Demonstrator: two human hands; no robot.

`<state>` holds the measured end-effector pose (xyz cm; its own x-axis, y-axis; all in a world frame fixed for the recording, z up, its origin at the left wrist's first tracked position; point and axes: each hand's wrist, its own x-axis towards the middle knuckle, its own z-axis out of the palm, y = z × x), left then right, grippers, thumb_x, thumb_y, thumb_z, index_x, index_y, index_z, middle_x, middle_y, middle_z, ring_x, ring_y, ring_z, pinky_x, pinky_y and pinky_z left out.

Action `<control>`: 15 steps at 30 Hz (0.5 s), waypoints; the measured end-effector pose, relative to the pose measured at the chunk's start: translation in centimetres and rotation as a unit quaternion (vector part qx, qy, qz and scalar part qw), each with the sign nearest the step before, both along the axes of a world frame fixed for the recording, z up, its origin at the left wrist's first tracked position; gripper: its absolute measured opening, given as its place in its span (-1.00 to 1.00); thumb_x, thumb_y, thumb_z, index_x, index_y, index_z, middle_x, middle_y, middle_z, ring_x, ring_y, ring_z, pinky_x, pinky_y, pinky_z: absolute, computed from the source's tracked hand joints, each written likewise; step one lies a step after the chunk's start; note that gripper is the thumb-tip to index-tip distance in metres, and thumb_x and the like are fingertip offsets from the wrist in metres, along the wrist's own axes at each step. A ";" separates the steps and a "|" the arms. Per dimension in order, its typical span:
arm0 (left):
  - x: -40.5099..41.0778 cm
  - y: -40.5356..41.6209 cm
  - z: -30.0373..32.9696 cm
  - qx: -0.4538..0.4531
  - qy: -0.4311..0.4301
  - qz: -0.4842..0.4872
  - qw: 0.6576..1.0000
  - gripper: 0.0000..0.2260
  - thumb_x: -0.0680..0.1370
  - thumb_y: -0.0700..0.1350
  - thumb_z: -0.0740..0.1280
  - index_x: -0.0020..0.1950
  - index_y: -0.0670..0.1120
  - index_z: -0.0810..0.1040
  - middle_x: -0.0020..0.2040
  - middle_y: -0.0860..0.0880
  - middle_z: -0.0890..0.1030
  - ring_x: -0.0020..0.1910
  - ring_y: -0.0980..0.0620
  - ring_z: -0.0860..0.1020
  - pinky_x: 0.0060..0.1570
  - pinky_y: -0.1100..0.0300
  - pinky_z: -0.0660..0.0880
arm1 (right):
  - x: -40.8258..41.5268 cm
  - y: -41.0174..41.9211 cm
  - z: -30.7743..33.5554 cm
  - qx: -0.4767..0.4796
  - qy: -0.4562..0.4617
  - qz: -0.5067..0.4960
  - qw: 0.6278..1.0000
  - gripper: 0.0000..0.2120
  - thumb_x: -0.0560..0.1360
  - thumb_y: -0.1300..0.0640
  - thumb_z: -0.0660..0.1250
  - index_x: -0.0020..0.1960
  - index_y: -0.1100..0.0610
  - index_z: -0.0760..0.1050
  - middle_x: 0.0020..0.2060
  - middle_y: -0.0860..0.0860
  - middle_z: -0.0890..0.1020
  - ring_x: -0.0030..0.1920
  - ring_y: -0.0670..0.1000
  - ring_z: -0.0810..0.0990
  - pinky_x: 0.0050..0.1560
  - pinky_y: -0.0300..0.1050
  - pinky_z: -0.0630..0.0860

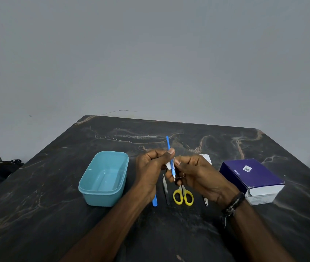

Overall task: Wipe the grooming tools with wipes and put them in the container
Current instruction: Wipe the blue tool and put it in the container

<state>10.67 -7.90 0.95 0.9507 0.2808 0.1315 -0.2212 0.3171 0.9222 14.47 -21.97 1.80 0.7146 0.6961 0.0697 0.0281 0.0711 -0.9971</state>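
I sit at a dark marbled table [169, 233] that stands against a plain grey wall [150, 53]. On the table, to my left, stands the light blue container [104, 178], open at the top. To my right lies a purple box [252, 178] with a white end, turned at an angle.

Between them are my two hands, raised above the table and close together. My left hand [150, 167] is curled, and its thumb and forefinger pinch a thin blue grooming tool [170, 157] at about its middle — the tool stands nearly upright, its blue end above my fingers and its small metal tip pointing down. My right hand [197, 173] is also curled; its fingertips press a white wipe [169, 164] against the lower part of the same tool. Another piece of white material shows behind the right hand; I cannot tell if it is the same wipe. On my right wrist is a dark beaded bracelet [232, 204].

Under my hands, on the table, lie the other tools in a row: a blue file [154, 201] partly hidden by my left hand, metal tweezers [166, 190], yellow-handled scissors [183, 197], and a nail clipper [205, 201], mostly covered by my right hand. All of them are outside the container, just beside it.
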 end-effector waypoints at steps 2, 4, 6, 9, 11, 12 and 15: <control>-0.1 0.0 0.1 -0.011 -0.001 -0.013 1.000 -0.83 0.45 -0.16 0.45 -0.27 -0.23 0.57 -0.48 -0.10 0.53 -0.58 0.02 0.41 -0.49 0.18 0.45 | -0.1 0.2 0.0 -0.004 0.003 -0.011 1.000 -0.67 0.60 0.14 0.18 0.15 0.39 0.53 -0.19 0.12 0.68 -0.24 -0.04 0.59 -0.27 -0.23 0.47; -0.2 0.0 0.2 -0.010 0.002 -0.018 1.000 -0.83 0.45 -0.16 0.45 -0.27 -0.22 0.56 -0.48 -0.10 0.51 -0.55 -0.01 0.40 -0.51 0.20 0.45 | -0.2 0.3 0.1 -0.012 -0.003 -0.017 1.000 -0.64 0.55 0.12 0.22 0.14 0.42 0.51 -0.20 0.12 0.68 -0.26 -0.04 0.60 -0.27 -0.22 0.46; -0.2 0.0 0.2 -0.014 0.008 -0.019 1.000 -0.83 0.45 -0.17 0.45 -0.28 -0.20 0.54 -0.49 -0.07 0.48 -0.54 -0.03 0.39 -0.52 0.21 0.45 | -0.3 0.2 0.2 -0.025 -0.004 -0.016 1.000 -0.64 0.53 0.11 0.25 0.12 0.41 0.53 -0.20 0.13 0.69 -0.26 -0.03 0.61 -0.27 -0.22 0.46; -0.1 0.0 0.0 -0.025 0.023 -0.009 0.999 -0.84 0.43 -0.17 0.46 -0.30 -0.16 0.54 -0.52 -0.05 0.47 -0.54 -0.04 0.38 -0.51 0.19 0.42 | -0.3 0.1 0.3 -0.053 0.004 0.007 0.999 -0.73 0.54 0.10 0.27 0.05 0.29 0.59 -0.14 0.18 0.69 -0.23 0.00 0.63 -0.23 -0.20 0.47; 0.0 0.0 -0.1 -0.026 0.024 0.001 0.999 -0.84 0.42 -0.18 0.48 -0.32 -0.13 0.56 -0.50 -0.02 0.49 -0.50 -0.01 0.43 -0.44 0.17 0.43 | -0.4 0.0 0.4 -0.061 0.011 0.026 0.998 -0.78 0.54 0.06 0.29 -0.03 0.20 0.61 -0.11 0.20 0.69 -0.20 0.01 0.64 -0.21 -0.19 0.48; 0.0 0.0 -0.2 -0.021 0.021 0.004 1.000 -0.84 0.42 -0.18 0.47 -0.34 -0.12 0.56 -0.50 -0.01 0.50 -0.48 0.02 0.45 -0.39 0.16 0.46 | -0.4 0.0 0.4 -0.063 0.013 0.033 0.997 -0.79 0.53 0.05 0.30 -0.05 0.19 0.61 -0.11 0.21 0.69 -0.20 0.02 0.65 -0.21 -0.19 0.48; 0.1 -0.2 -0.3 -0.008 0.017 0.006 1.000 -0.82 0.44 -0.19 0.46 -0.36 -0.10 0.57 -0.49 0.01 0.50 -0.47 0.06 0.47 -0.35 0.16 0.49 | -0.5 -0.1 0.6 -0.065 0.009 0.025 0.998 -0.78 0.53 0.08 0.30 -0.03 0.22 0.60 -0.10 0.21 0.69 -0.18 0.03 0.65 -0.19 -0.18 0.50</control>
